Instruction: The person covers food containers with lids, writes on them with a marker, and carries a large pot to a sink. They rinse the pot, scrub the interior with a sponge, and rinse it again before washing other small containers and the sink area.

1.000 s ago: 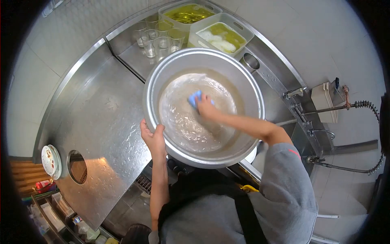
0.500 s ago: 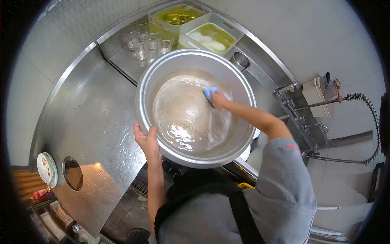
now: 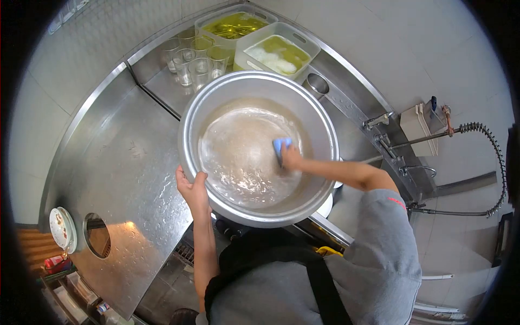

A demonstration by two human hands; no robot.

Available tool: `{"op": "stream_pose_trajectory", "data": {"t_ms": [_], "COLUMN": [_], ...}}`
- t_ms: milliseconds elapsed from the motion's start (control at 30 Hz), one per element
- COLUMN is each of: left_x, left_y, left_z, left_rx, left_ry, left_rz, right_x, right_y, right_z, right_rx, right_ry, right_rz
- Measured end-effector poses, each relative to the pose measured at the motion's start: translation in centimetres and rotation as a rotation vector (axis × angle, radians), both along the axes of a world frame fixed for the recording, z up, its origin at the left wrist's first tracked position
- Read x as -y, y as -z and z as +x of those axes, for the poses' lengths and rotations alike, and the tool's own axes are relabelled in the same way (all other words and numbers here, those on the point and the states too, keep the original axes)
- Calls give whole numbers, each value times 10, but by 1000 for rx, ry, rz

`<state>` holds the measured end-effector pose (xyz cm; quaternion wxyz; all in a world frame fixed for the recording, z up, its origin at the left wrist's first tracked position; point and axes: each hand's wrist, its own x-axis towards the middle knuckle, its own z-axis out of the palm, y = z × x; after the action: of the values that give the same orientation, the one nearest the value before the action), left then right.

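Observation:
A large round metal pot point(image 3: 319, 122) with shallow water in it fills the middle of the view, tilted toward me. My left hand point(image 3: 194, 189) grips its rim at the lower left, thumb over the edge. Inside the pot, my right hand point(image 3: 292, 157) is closed on a blue sponge point(image 3: 281, 144) with a dark underside, right of the pot's centre. The fingers of the right hand are partly blurred.
Several clear glasses point(image 3: 200, 70) and two plastic tubs, one with foamy yellow-green liquid point(image 3: 279, 54), stand behind the pot. A metal cup point(image 3: 316, 84), taps and a spray hose point(image 3: 495, 146) are at right. Stacked plates point(image 3: 61, 228) sit by a round counter hole point(image 3: 97, 235).
My right hand has moved the sponge down toward me inside the pot. The pot has shifted slightly left and toward me, with my left hand still on its rim.

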<state>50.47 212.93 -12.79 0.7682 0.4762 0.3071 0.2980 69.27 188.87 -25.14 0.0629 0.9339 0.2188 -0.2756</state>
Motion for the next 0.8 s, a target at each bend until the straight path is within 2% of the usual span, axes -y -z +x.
{"op": "stream_pose_trajectory", "data": {"t_ms": [33,133,167,233,267,300,367,400,467,500,567,633,700,733,800], "left_x": [1,1,0,3,0,-2,-2,-2,-1,-2,-4,-4,-3,-3,-3], "left_y": [-8,-9,-8,-4,-3,-2,1,-1,-7,-3,10,7,3,-1,-2], "left_z": [0,0,-1,-2,-2,-1,-2,-1,-1,1,0,-2,-4,-5,-6], "left_rx": [0,-5,-9,6,14,16,15,2,-18,-16,-15,3,-1,-11,-22], "left_ry": [-6,18,32,27,26,23,29,38,48,49,45,60,80,93,111], "left_rz": [-16,-10,3,4,13,16,11,8,4,18,48,39,22,11,10], "right_x": [13,-2,-6,3,1,11,13,-4,-39,-54,-105,-156,-187,-193,-183], "right_y": [5,-12,-23,-21,-22,-20,-4,-46,-62,-35,-45,-29,-9,-23,-11], "right_z": [-26,-62,-44,-4,4,-9,-46,-73,-110,-112,-119,-95,-44,-17,43], "right_rx": [53,270,228,179,154,79,49,-97,-108,30,7,118,263,204,369], "right_ry": [-38,-333,-325,-139,-44,-53,-395,-277,-442,-730,-666,-656,-539,-495,-436], "right_rz": [-79,200,191,135,115,77,-86,88,281,298,531,450,456,324,226]}}
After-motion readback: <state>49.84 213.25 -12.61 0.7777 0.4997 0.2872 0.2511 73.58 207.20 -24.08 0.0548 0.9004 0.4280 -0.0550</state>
